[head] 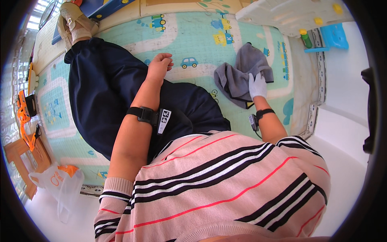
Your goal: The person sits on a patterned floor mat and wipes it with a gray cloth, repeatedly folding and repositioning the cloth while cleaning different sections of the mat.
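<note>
A crumpled grey cloth [242, 77] with dark edging lies on the printed foam play mat [196, 74]. My right hand [258, 85], in a white knit glove, is on the cloth's right part, its fingertips pressed into the folds. My left hand [158, 66] is bare and hovers by the dark trousers [102, 90], left of the blue car print; its fingers are loosely curled with small gaps, and nothing shows in them. Both forearms wear black straps with small tagged devices.
A white plastic panel [284, 15] with yellow knobs stands at the upper right, near a blue plastic piece [335, 36] and a green cylinder [306, 40]. Toward the left rim are an orange plastic toy [22, 112], a wooden frame [39, 152] and a plastic bag [65, 187]. A shoe [71, 18] is upper left.
</note>
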Demonstrator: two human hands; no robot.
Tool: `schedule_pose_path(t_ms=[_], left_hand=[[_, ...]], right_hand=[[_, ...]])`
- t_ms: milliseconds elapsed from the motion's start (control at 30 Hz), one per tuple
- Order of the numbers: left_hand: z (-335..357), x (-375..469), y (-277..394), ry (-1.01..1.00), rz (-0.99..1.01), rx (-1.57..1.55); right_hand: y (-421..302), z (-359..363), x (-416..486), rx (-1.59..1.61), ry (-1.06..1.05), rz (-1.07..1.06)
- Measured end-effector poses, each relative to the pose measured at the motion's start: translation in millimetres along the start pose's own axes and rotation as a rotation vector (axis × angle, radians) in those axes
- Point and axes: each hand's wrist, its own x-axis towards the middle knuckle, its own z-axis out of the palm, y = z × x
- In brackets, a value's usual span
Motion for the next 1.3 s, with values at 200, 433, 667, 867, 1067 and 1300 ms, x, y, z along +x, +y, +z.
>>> schedule_pose_path(t_ms=[200,433,667,867,1067,1300], left_hand=[[2,1,-2,-0.031,0.014,0.078],[2,7,-13,-0.103,0.23,0.378],[5,5,-15,-0.023,0.516,0.678],[8,-2,-3,0.028,0.547,0.703],[8,-7,2,0.153,0.732,0.681],[3,-6,4,0.385,0.606,0.743]], right_hand=[[-5,7,-60,0.141,0.077,-0.311],[-83,-3,-51,0.169,-0.003,-0.51],[-169,-7,-10,0.188,0.065,-0.766],[-239,-12,3,0.203,0.06,-0.857],[-294,-4,5,0.288,0.016,-0.938],[-238,-5,30,0.632,0.101,-1.082]])
